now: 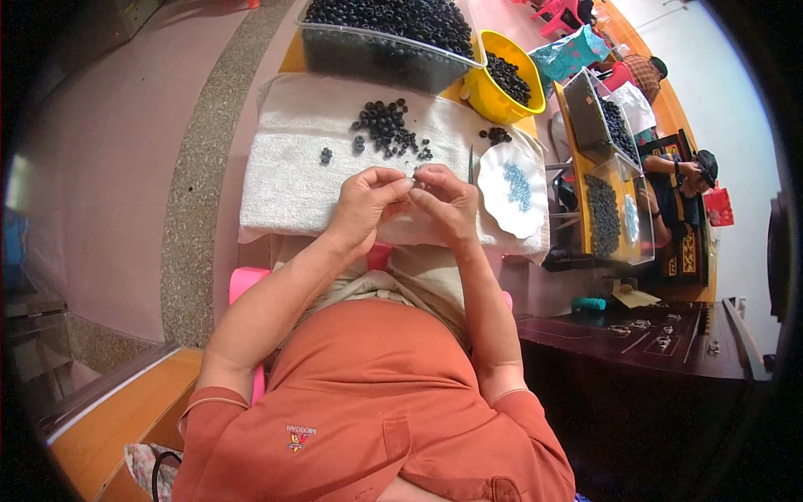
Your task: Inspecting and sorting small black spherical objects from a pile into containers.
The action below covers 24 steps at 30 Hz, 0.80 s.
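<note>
My left hand and my right hand meet above the near part of a white towel. Both are closed in a pinch, fingertips almost touching; whatever small thing sits between them is too hidden to name. Just beyond lies a loose pile of small black ring-shaped pieces, with a few strays to its left. Beside my right hand stands a white scalloped plate bearing tiny light-blue pieces. A thin dark pointed tool lies between that hand and the plate.
At the far edge stand a clear plastic bin and a yellow bowl, both filled with black pieces. To the right, another table holds clear bins, with people seated there. A dark tabletop carries small metallic items.
</note>
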{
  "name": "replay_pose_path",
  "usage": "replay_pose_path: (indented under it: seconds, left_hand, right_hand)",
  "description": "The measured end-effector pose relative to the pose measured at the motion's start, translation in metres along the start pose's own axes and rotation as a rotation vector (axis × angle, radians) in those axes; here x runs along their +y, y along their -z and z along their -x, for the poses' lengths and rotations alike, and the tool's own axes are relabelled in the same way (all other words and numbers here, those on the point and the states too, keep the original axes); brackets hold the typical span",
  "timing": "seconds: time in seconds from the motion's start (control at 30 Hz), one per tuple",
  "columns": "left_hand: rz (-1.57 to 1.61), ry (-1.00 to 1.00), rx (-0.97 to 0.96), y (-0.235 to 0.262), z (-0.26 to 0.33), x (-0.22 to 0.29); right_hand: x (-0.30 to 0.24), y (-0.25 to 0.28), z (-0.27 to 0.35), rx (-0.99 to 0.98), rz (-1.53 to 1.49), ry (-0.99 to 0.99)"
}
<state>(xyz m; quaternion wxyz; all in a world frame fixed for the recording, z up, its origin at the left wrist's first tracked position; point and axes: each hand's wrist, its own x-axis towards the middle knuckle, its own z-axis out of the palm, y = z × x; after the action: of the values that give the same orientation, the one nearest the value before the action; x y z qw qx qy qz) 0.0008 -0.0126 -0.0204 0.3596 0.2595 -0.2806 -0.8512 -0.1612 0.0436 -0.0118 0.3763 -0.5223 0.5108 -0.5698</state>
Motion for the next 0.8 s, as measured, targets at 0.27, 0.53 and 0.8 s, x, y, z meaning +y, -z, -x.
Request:
replay_pose_path:
  seconds: [0.27,0.53,0.8]
  left_hand:
    - [0.042,-0.007,0.018,-0.005,0.002,0.002]
    - [0.047,-0.020,0.016,-0.005,0.001,0.002]
    - [0.060,-0.034,0.041,-0.004,0.000,0.000]
  right_hand:
    - [0.010,-0.014,0.005,0.078,0.164,0.283]
    - [0.007,-0.017,0.006,0.089,0.347,0.374]
    - [0.009,-0.022,0.008,0.060,0.301,0.359]
